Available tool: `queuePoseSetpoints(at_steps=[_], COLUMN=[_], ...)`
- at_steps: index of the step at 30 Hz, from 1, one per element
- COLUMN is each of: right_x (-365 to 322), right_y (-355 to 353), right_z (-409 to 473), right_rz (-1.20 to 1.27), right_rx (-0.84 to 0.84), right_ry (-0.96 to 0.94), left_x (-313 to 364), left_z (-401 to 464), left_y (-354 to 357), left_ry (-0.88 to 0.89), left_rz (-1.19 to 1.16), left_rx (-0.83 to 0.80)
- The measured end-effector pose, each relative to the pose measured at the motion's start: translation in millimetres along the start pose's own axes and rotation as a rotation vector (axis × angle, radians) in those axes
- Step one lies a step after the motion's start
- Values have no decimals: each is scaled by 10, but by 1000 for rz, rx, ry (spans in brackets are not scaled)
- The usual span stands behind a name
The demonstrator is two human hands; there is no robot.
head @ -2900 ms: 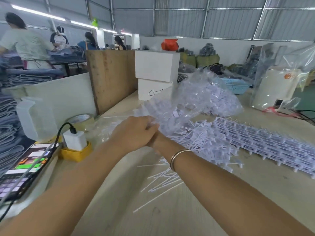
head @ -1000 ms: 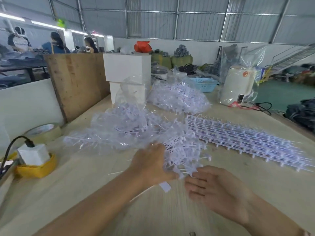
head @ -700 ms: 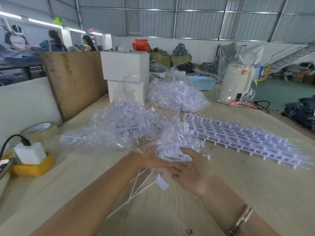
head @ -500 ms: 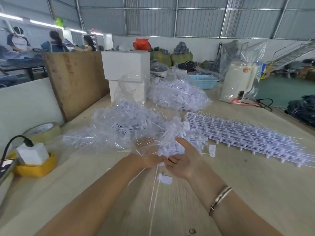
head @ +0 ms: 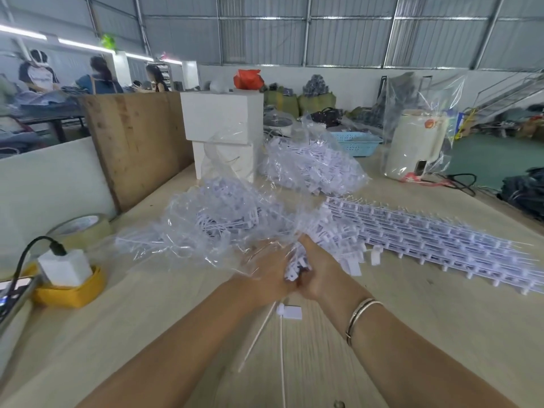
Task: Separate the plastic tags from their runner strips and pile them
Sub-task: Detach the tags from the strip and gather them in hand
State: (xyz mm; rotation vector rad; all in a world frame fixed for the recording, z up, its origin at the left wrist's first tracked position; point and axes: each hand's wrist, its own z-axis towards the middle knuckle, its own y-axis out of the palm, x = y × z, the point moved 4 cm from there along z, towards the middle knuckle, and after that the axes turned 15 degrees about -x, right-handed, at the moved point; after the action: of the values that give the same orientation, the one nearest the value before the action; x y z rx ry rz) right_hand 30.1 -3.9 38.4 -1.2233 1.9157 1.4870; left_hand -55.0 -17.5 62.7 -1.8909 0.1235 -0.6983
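Gripping one bunch of white plastic tags (head: pixel 294 267) w/ both hands, pressed together low over the wooden table (head: pixel 441 334). Left hand (head: pixel 266 276) is curling round the bunch from the left, partly under clear plastic film; right hand (head: pixel 319 275) is clenching it from the right, a bangle showing on that wrist. Bunch is sitting at the near edge of the heap of loose tags (head: pixel 332 231), just in front of a clear bag (head: pixel 206 225) stuffed w/ more.

Handling, as I judge it: tags are looking v. light, thin, stiff-ish but bendy; the thin stems are prob. snapping easily at the joint. Smooth plastic, so a loose hold is likely slipping. Best taking hold close to the flat heads, near where they join the strip, not out on the long tails. Film is clinging and getting in the way.

Counts: 2 hands working. 2 bare runner strips (head: pixel 259 334) lying on the table under the wrists, w/ 1 single tag (head: pixel 290 312) beside them. 1 flat mat of unsplit strips (head: pixel 441 240) to the right, strips too many to count. 2 clear bags of tags, 2nd one (head: pixel 312 169) further back. Tags in hand: can't count, too bunched.
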Motion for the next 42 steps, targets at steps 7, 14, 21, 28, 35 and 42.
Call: queuePoseSetpoints(at_steps=[7, 14, 21, 28, 35, 42], right_x=[-23, -38, -191, -400, -705, -825], right_y=[-173, -376, -561, -584, -537, -490], right_z=[-39, -124, -309, -398, -423, -373], right_rz=[18, 1, -7, -83, -137, -115], right_rx=[150, 143, 118, 10, -49, -62], right_ry=[-41, -109, -187, -255, -309, -286], left_x=[-233, -401, -401, 230, 121, -297], left_z=[52, -19, -318, -798, -792, -125], left_y=[148, 171, -64, -304, -1100, -346], left_ry=[26, 98, 44, 258, 212, -167], left_rz=[-115, -211, -472, -135, 44, 111], left_rx=[-30, -159, -203, -473, 544, 136])
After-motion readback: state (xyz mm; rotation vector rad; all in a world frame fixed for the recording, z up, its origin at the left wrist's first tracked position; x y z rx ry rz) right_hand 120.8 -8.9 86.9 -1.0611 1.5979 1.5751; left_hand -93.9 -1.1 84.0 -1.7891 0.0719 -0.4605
